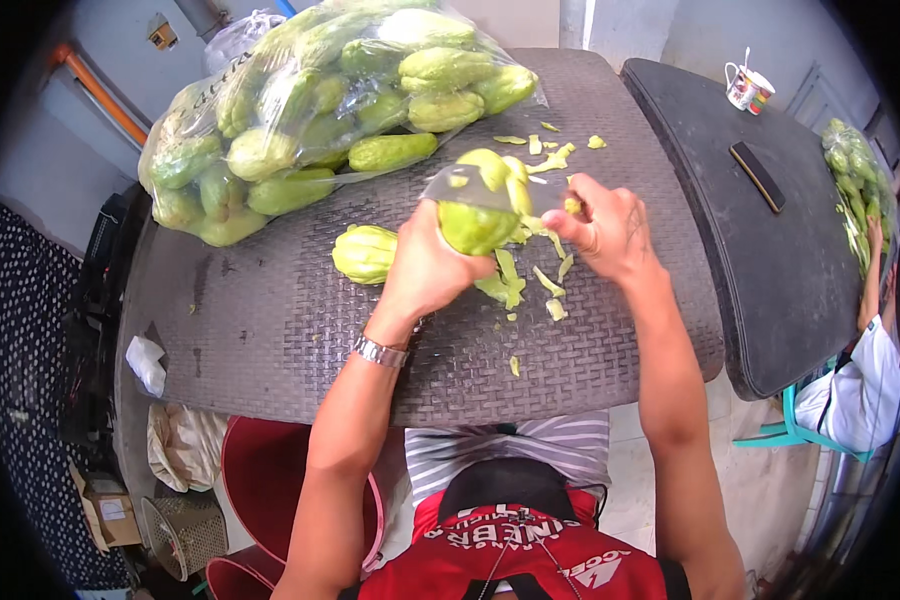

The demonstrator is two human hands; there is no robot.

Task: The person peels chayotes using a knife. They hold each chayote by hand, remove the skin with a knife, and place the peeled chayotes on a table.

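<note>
From far away, I see the left hand (425,262) wrapped around a green vegetable (476,232); the right hand (608,232) is curled, holding a small yellowish thing (572,205).

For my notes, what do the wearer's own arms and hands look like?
Left hand and right hand are ungloved, and no sleeves cover either arm. A silver-coloured metal link band circles the left wrist; the right wrist is bare. The red jersey has black armhole trim.
</note>
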